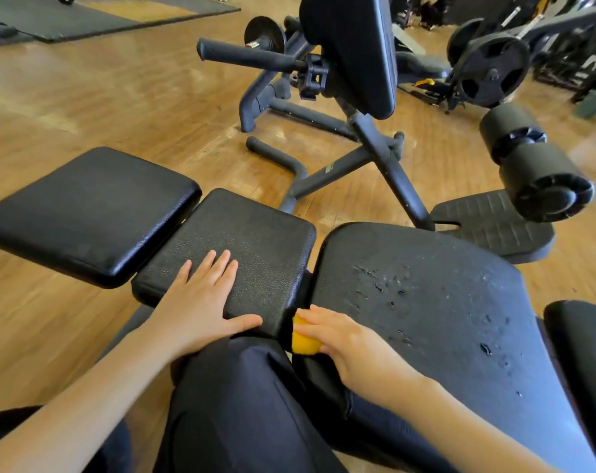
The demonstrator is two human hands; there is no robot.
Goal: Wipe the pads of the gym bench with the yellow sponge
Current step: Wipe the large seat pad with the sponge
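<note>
A gym, plainly: black padded bench sections (248,247) under the fingers (218,264), and beyond the fingertips a dark steel exercise frame (388,158) with an upright back pad (354,46) and foam rollers (535,169). Farther off past the fingers to the right, a barbell plate (494,75) on a machine; far left, black rubber mats (84,15) on a wood-plank floor (101,97).
</note>
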